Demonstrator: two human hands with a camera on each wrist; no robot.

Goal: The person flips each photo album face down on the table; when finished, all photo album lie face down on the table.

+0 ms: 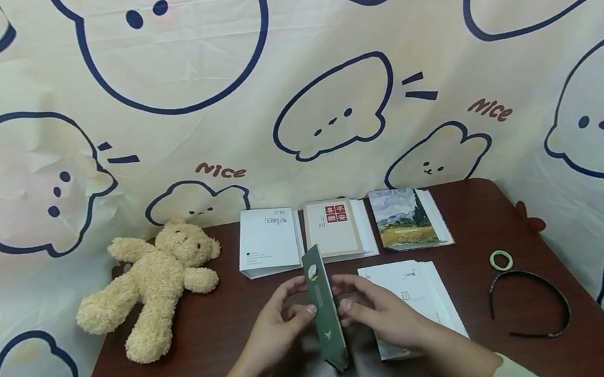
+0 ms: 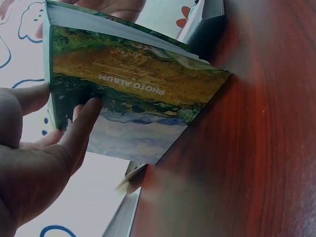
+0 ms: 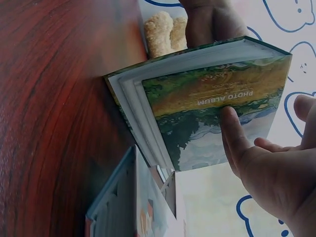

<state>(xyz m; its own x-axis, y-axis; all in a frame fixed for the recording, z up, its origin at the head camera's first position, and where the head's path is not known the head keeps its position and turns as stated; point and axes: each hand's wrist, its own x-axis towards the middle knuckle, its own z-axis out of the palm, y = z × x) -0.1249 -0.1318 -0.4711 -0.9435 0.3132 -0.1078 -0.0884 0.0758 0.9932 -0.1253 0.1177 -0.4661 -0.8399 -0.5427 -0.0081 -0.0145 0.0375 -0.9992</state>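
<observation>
The photo album (image 1: 328, 324) is near upright, at six o'clock in head view. Left grip (image 1: 276, 328) pinches its spine side; right grip (image 1: 384, 314), fingers extended, touches the cover. Steadying seems in hand; next needs balanced support.

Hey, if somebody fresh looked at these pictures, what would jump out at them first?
Probably the plush bear, sprawled on the left of the table. Next, the photo album between the left hand and right hand, its green spine facing the head camera. Behind it all, the pale backdrop shows big blue-outlined cartoon faces.
</observation>
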